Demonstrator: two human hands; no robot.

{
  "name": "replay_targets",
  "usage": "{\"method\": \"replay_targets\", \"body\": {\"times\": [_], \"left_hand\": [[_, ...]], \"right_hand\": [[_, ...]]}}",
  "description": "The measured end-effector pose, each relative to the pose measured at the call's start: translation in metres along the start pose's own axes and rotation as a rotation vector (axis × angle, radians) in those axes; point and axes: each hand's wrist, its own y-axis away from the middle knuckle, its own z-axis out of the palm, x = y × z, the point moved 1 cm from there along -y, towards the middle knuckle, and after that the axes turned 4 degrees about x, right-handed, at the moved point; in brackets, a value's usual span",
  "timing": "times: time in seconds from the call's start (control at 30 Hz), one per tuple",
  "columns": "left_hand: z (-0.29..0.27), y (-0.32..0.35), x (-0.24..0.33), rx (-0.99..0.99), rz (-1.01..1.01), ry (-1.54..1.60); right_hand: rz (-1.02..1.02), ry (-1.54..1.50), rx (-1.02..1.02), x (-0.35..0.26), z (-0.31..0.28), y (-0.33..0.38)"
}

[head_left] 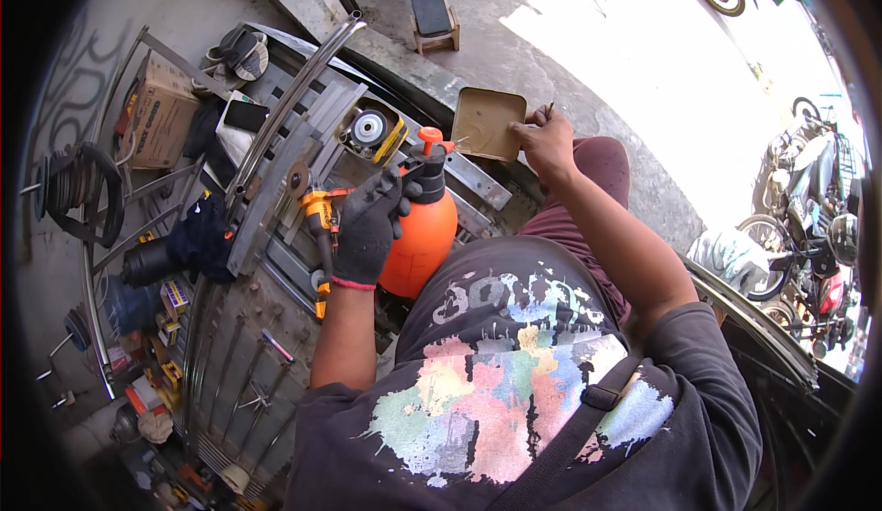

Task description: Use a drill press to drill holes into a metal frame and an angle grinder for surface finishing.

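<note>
A dark grey knitted glove with a red cuff covers my left hand [367,226]. Its fingers are closed at the black neck of an orange pump sprayer [421,246], which stands upright against my belly. The sprayer's orange plunger knob and nozzle are on top. My bare right hand [546,146] grips the right edge of a shallow square tan tin lid [490,123], tilted so its inside faces me. A small dark thing, too small to name, pokes up between the right fingers. An orange angle grinder [319,212] lies just left of the glove.
A yellow-edged tin [372,131] with a grinding disc in it sits beyond the sprayer. Curved metal tubes [292,107] cross the cluttered bench at left. A cardboard box [163,111] and a cable reel [81,194] stand farther left. A padded bench [428,1] is ahead; motorcycles [808,226] are at right.
</note>
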Motion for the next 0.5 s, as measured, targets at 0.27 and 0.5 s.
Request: {"method": "replay_targets", "body": {"times": [0.27,0.5], "left_hand": [[0.001,0.000,0.003,-0.014,-0.008,-0.031],[-0.001,0.001,0.000,-0.002,0.006,0.045]], "right_hand": [[0.051,-0.063,-0.079,-0.012,0.000,0.001],[0.067,-0.061,-0.094,-0.013,-0.002,0.005]]}}
